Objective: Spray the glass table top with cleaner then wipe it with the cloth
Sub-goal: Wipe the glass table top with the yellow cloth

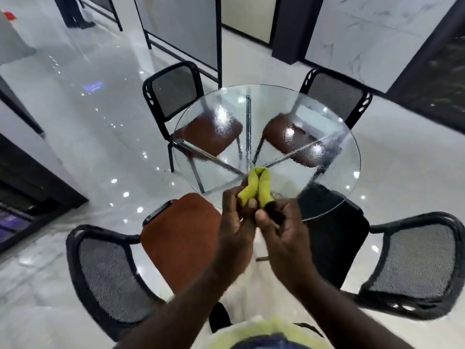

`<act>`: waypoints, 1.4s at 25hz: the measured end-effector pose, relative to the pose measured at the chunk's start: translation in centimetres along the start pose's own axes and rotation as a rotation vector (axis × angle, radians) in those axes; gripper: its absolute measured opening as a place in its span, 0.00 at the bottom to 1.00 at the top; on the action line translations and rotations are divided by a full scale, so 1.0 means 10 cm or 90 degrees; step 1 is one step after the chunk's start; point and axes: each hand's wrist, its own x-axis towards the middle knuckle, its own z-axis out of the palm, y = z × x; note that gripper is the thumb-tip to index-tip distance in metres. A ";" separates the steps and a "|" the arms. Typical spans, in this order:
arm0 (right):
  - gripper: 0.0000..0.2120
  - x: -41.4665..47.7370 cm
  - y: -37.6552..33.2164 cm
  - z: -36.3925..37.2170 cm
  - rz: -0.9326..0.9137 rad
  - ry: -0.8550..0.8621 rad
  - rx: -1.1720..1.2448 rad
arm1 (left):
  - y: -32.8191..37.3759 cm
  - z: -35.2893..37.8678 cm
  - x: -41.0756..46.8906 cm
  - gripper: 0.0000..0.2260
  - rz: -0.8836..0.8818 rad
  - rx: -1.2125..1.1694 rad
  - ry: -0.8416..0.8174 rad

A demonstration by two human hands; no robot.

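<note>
Hands, left and right, pinch cloth over table.

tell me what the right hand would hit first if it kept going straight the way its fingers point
Probably the yellow cloth it already pinches together with the left hand. Beyond that, the right hand would reach the near edge of the wet glass table top, though depth is unclear.

You get one head-worn wide-angle view, looking forward and steeply down; the round glass surface sits close, frame centre.
</note>
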 end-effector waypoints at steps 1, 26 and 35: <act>0.14 -0.01 -0.06 0.12 -0.008 -0.056 0.020 | 0.00 0.03 0.03 0.23 -0.021 -0.032 0.005; 0.22 2.17 2.01 -0.52 0.083 -0.465 -0.483 | -1.38 -0.24 1.57 0.20 -0.364 0.193 0.369; 0.31 2.54 2.60 0.40 -0.432 -0.518 -0.624 | -2.06 -0.66 1.86 0.19 -0.389 0.342 0.612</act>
